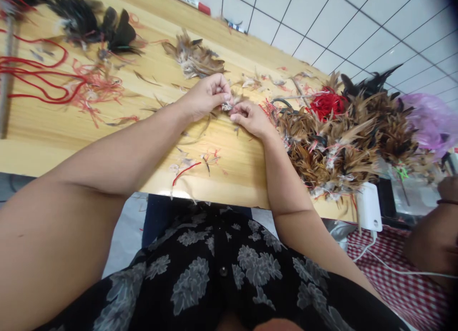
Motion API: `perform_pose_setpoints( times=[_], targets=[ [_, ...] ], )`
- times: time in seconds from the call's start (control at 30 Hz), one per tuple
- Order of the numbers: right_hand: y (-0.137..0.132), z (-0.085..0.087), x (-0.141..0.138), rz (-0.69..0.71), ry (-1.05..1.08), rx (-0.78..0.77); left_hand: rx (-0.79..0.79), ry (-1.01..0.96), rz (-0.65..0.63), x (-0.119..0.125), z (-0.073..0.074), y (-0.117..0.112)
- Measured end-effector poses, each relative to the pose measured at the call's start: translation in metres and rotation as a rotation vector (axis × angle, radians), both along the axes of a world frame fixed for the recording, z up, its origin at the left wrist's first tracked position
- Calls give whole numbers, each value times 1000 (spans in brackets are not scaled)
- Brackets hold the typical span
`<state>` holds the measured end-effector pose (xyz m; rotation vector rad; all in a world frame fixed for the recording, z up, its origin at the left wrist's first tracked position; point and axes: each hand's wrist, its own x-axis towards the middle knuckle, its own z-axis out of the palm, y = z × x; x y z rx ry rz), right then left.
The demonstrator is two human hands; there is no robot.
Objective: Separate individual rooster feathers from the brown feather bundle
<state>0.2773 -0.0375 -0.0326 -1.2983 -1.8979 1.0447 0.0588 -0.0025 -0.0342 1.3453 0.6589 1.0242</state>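
Observation:
Both my hands meet over the wooden table [43, 126]. My left hand [206, 96] has its fingers curled and pinched on a small bundle of pale brown feathers [229, 105]. My right hand [251, 117] pinches the same bundle from the other side. Feather tips stick out between the two hands. A loose clump of brown feathers [195, 59] lies just beyond my left hand.
A big heap of tied brown feather bundles [339, 140] with a red thread ball [327, 104] lies to the right. Black feathers [89, 23] and red cord [39, 76] lie at left. Another person's arm [434, 235] shows at far right, near a white charger [368, 208].

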Motion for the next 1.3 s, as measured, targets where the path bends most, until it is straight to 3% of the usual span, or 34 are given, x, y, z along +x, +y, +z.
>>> perform_pose_setpoints(
  times=[0.37, 0.7, 0.97, 1.3],
  targets=[
    [4, -8, -3, -35, -50, 59, -56, -41, 1, 5, 13, -10],
    [6, -7, -5, -43, -115, 121, 68, 14, 23, 1, -1, 8],
    [9, -17, 5, -74, -70, 126, 59, 20, 94, 1, 11, 2],
    [7, -24, 10, -125, -41, 144, 85, 135, 86, -5, 16, -2]
  ],
)
